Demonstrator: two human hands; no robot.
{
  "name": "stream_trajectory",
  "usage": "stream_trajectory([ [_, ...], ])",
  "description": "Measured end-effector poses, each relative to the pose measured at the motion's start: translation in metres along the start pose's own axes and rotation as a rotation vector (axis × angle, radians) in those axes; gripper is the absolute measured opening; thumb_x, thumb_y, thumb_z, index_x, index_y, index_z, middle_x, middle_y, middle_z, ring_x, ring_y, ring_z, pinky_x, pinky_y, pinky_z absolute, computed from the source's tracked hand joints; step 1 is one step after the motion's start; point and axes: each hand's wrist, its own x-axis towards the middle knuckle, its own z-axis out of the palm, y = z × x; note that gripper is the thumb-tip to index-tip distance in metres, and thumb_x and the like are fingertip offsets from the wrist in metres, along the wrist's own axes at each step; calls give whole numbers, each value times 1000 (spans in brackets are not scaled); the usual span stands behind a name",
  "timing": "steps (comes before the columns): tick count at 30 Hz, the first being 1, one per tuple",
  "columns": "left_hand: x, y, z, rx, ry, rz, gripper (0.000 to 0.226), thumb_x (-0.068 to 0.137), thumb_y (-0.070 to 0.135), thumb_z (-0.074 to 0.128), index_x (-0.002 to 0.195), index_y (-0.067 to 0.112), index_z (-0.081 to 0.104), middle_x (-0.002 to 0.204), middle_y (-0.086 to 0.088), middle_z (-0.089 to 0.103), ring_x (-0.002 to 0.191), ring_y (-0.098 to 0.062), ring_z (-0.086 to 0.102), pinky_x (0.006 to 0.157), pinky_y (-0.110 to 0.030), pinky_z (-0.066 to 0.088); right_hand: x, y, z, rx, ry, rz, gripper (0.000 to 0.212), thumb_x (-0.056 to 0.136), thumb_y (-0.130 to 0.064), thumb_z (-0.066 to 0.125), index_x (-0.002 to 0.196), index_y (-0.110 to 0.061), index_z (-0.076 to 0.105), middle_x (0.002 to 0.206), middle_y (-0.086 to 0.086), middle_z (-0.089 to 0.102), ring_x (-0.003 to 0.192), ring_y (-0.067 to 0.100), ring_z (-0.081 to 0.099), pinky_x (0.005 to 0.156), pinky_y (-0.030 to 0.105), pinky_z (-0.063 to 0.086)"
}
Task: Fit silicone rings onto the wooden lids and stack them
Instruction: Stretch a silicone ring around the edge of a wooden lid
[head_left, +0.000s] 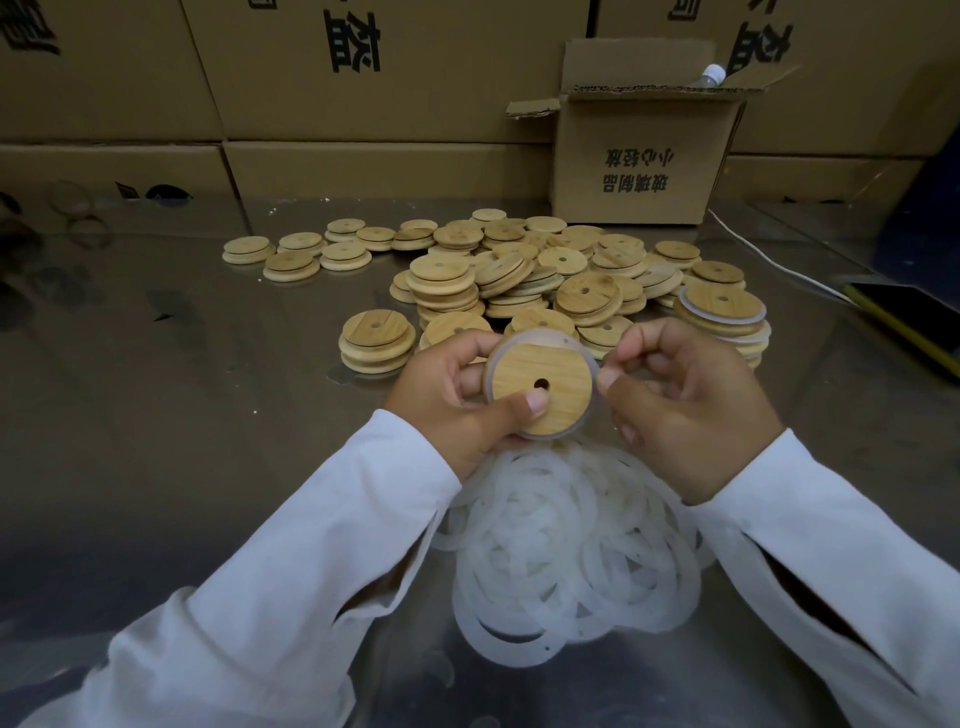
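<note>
Head view: the left hand (447, 410) grips a wooden lid (563, 376) by its edge, fingers curled behind it and the thumb pressed on its face just beside the centre hole. A translucent silicone ring (535, 339) lies round the lid's rim, seated along the top and left and standing a little proud at the right. There the right hand (685, 410) pinches the ring between thumb and forefinger, its other fingers curled in.

Directly below the lid, nearer the person, a loose pile of white rings (566, 540) lies on the shiny metal table (182, 389). Beyond the lid spreads a heap of bare lids (524, 265). To the lid's upper right stands a stack of ringed lids (724, 312). Further behind the lid on that side sits an open carton (644, 156), with a white cable (769, 260) running past it
</note>
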Motion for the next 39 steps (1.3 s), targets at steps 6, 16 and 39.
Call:
stream_trajectory([
  [6,0,-2,0,-55,-5,-18,24,75,-5,64,89,14,61,68,1,71,66,-12,68,53,-25,56,3,2,-2,24,95,68,21,85,1,55,79,-18,50,75,4,53,37,2,48,40,13,41],
  [16,2,-2,1,-355,-27,-129,26,76,-3,54,100,7,57,81,-9,70,73,-18,69,59,-29,58,-13,3,8,-536,203,-491,26,80,-14,56,103,-18,69,88,-14,63,69,6,58,63,7,43],
  [39,1,-3,-3,14,6,-8,22,76,-1,64,92,14,59,69,2,71,67,-11,67,56,-23,56,-2,0,4,30,137,18,12,84,-17,60,76,-26,62,65,-3,65,46,1,56,50,8,44],
])
